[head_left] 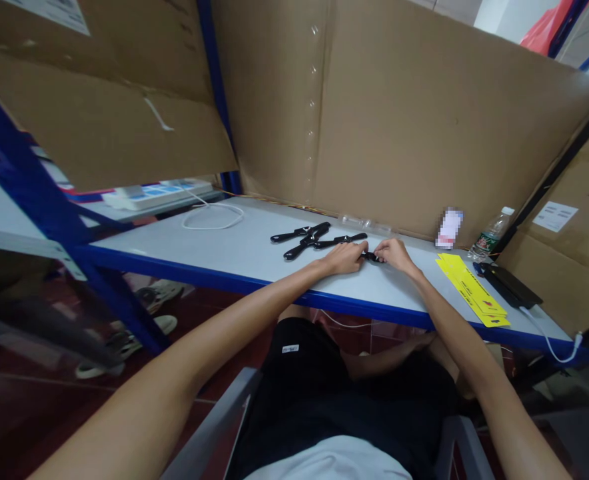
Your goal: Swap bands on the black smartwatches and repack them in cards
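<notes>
My left hand (345,258) rests on the grey tabletop (244,260), its fingers closed around one end of a small black object (373,257). At the other end of that object, my right hand (393,254) pinches it with fingertips together. Several glossy black items with long handles lie to the left and behind my left hand, among them a crossed pair (307,241) and one (342,241) just behind the fingers. The exact shape of the held piece is mostly hidden by my fingers.
Yellow printed sheets (474,291), a black device (510,283) with a white cable, and a plastic bottle (492,235) are at the right. A white cable (214,228) loops at the left. Cardboard (399,120) stands behind; blue frame posts (29,167) flank the table.
</notes>
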The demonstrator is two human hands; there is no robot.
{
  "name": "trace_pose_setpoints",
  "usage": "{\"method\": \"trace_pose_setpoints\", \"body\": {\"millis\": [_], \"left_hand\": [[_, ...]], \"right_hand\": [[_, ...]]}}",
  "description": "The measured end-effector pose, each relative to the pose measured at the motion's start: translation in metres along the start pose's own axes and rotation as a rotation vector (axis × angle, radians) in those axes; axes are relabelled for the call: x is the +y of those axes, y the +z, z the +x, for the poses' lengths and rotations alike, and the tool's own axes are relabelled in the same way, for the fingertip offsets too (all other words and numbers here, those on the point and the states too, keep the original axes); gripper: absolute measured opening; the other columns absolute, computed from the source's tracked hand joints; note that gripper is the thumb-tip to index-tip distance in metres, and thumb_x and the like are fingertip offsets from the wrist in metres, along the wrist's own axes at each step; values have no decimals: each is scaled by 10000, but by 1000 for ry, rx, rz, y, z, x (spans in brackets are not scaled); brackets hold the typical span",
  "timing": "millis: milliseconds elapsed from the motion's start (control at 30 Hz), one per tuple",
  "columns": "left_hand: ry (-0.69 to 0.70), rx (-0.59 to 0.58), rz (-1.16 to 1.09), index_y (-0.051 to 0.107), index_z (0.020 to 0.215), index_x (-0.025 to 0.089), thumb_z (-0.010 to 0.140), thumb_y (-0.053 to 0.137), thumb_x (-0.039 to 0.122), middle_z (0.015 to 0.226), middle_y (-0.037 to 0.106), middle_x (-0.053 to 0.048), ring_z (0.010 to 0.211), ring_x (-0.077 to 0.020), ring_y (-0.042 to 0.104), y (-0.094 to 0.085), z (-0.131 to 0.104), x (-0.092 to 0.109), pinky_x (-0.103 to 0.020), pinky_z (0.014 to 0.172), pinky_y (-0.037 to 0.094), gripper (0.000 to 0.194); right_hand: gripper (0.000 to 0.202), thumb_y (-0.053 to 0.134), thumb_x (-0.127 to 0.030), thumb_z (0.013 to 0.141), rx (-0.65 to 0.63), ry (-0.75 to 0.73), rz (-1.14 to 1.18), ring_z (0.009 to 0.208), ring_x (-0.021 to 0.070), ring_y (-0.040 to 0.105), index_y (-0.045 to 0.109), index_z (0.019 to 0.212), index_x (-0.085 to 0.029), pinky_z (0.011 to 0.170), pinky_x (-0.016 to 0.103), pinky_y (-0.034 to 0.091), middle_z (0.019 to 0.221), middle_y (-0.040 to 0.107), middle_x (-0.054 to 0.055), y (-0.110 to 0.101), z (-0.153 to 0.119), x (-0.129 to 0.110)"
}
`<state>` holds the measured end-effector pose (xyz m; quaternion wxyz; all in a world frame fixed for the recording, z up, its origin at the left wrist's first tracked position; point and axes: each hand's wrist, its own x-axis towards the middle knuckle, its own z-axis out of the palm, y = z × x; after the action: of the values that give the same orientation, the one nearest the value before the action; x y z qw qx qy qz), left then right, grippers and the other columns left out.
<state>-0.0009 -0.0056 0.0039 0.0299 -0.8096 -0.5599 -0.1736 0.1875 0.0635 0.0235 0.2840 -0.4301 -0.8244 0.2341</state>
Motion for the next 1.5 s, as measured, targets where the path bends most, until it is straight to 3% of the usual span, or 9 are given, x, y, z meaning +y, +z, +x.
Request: {"method": "trace_pose_setpoints", "body": {"millis": [100,400,733,833,1033,1500], "left_hand": [[3,2,5,577,1334,157,912,494,220,1016,747,-149,939,-312,695,0,0,0,-407,813,480,435],[-7,0,-5,574,1346,169,915,505,212,1026,749,-135,955,-308,704,1,1,-1,-404,836,489,439],[-18,-12,2,573,1336,175,907,506,218,1055,754,-135,979,-319,713,-2,0,1,-402,836,500,436],[-41,-28,-9,572,1329,174,920,526,293,1046,754,-132,976,-316,712,-4,1,3,-397,824,502,429],[-120,-66,-5,608,1239,155,921,538,679,1064,741,-169,992,-336,708,-5,7,15,-384,801,496,617],[-108,-3,70,685,1106,180,946,486,733,1049,756,-168,962,-322,716,3,9,17,-354,769,471,609]], "right_hand": [[155,654,-50,783,53,-42,-70,614,140,658,781,751,-131,630,212,465,578,683,14,2,-2,-2],[22,779,-152,733,-96,-6,-20,564,118,602,792,739,-135,579,214,451,603,692,9,-9,2,0],[151,721,-94,789,-157,-231,-62,740,162,696,843,836,-170,737,244,497,767,782,37,-13,5,7],[162,720,-84,799,-151,-242,-85,759,169,705,848,849,-170,753,247,499,784,788,45,-13,4,5],[179,716,-58,799,-115,-248,-128,774,165,703,848,830,-175,741,238,482,806,791,42,-12,0,0],[163,685,-65,761,-52,-106,-93,727,150,677,819,761,-159,699,220,473,724,762,24,-8,-4,-5]]}}
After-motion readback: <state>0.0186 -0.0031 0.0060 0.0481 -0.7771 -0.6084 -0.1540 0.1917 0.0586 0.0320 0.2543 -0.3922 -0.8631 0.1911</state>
